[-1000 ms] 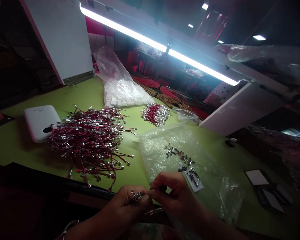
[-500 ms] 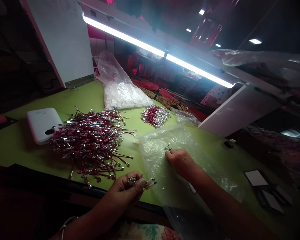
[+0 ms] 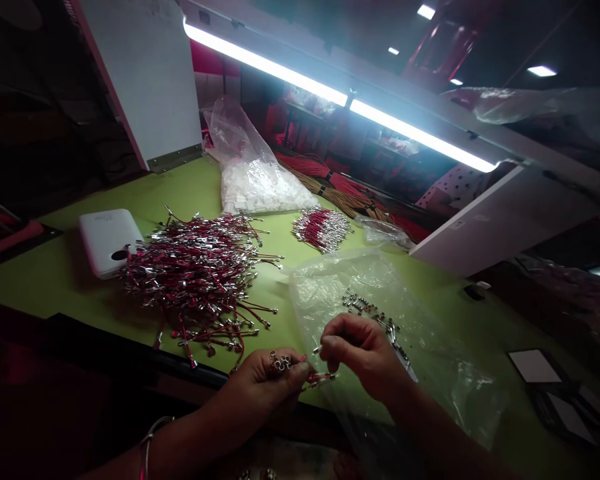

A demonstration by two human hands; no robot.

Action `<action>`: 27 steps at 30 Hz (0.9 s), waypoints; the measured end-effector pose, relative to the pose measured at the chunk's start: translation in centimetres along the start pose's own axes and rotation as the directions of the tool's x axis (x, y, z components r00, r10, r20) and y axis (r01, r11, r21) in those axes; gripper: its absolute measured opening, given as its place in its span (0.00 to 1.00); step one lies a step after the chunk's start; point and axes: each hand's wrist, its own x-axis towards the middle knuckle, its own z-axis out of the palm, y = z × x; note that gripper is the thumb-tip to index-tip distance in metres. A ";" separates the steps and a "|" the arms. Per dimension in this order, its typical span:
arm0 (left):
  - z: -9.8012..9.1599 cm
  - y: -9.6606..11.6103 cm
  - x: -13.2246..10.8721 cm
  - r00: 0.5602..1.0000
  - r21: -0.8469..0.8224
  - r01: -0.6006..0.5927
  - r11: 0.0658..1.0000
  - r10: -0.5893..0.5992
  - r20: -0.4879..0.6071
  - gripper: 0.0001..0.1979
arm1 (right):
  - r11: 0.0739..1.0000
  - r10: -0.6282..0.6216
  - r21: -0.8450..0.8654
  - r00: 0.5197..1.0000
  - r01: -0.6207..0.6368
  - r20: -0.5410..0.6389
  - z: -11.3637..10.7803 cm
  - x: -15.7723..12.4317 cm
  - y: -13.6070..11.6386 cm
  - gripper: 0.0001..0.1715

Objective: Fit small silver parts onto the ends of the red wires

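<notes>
Gripping a metal terminal (image 3: 321,378) between closed fingers (image 3: 300,374), the left hand (image 3: 263,388) sits beside the pinching right hand (image 3: 363,351).

Nothing can be read clearly: the only marking (image 3: 101,217), on a white plastic box (image 3: 109,245), is too small and blurred to make out.

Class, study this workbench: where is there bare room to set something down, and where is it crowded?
Bare green tabletop lies left of the red-wire pile, below the white power bank, and right of the clear plastic bag, before the black case. It is crowded at that pile and on the bag's metal terminals.
</notes>
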 end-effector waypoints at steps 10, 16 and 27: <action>-0.4 0.2 -0.4 0.998 0.140 -0.049 0.989 0.044 0.035 0.24 | 1.000 0.013 -0.005 0.999 -0.013 0.033 1.0 -0.6 -0.8 0.09; -0.6 0.3 -0.4 0.997 0.214 -0.064 0.975 0.052 0.062 0.22 | 0.961 -0.097 -0.258 0.995 0.102 0.033 1.2 -1.2 -1.1 0.07; -0.3 0.3 -0.7 0.996 0.227 -0.047 0.973 0.029 0.082 0.23 | 0.843 -0.222 -0.473 0.966 0.257 0.129 0.8 -1.5 -1.7 0.08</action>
